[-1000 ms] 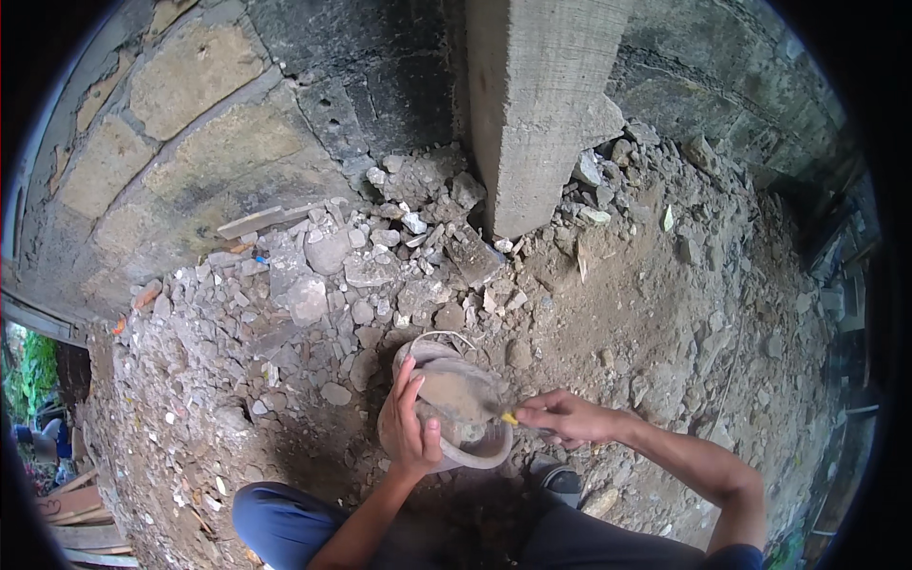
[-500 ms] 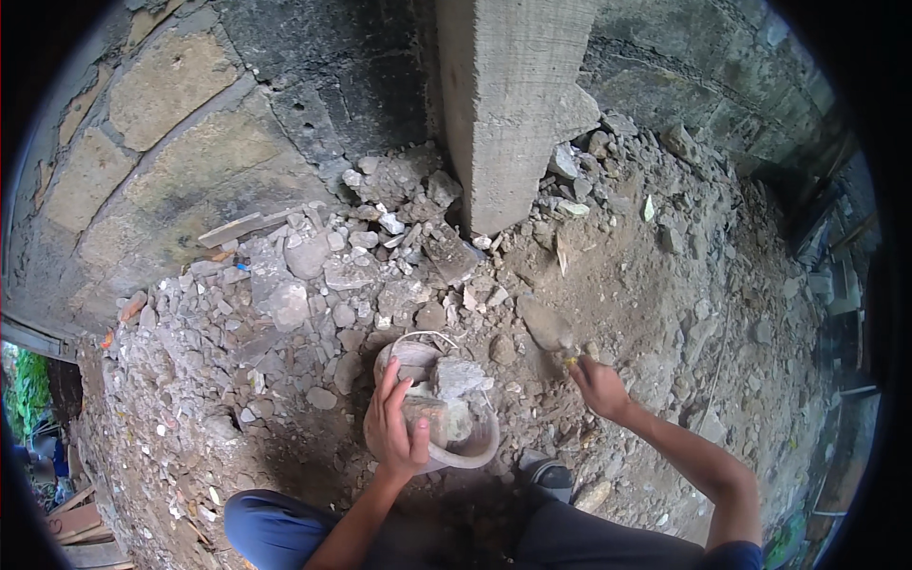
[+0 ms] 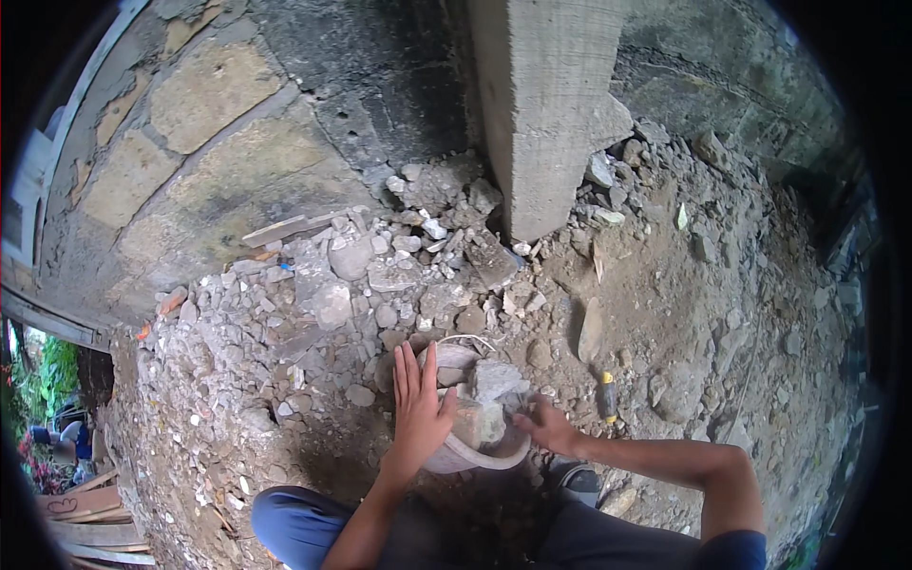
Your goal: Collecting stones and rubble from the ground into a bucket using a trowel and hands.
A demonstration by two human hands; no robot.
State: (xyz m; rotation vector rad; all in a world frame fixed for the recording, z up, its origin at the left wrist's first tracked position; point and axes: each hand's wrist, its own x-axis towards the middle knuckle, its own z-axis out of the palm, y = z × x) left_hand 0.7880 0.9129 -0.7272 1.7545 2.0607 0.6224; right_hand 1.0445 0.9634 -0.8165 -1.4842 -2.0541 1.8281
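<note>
A pale, dusty bucket [image 3: 491, 463] stands on the rubble in front of me, holding several chunks of stone. One rough grey chunk [image 3: 498, 380] sticks up at its far right. My left hand [image 3: 418, 408] rests on the bucket's left side, fingers stretched out, thumb over the rim. At the right rim, my right hand [image 3: 548, 426] has its fingers curled onto the bucket; the fingertips are partly hidden. A trowel lies on the ground to the right, its blade [image 3: 590, 331] pointing away from me and its yellow and black handle [image 3: 608, 397] nearer.
Broken stones [image 3: 332, 304] and loose dirt spread all around. A concrete post [image 3: 556, 123] rises ahead, between a stone block wall [image 3: 228, 171] and a grey wall [image 3: 722, 85]. Boards [image 3: 90, 503] lie at the lower left. My shoe [image 3: 579, 480] is beside the bucket.
My right hand has let go of the trowel, which now lies on the ground, and has moved left to the bucket. My left hand's fingers have straightened. The view has shifted slightly.
</note>
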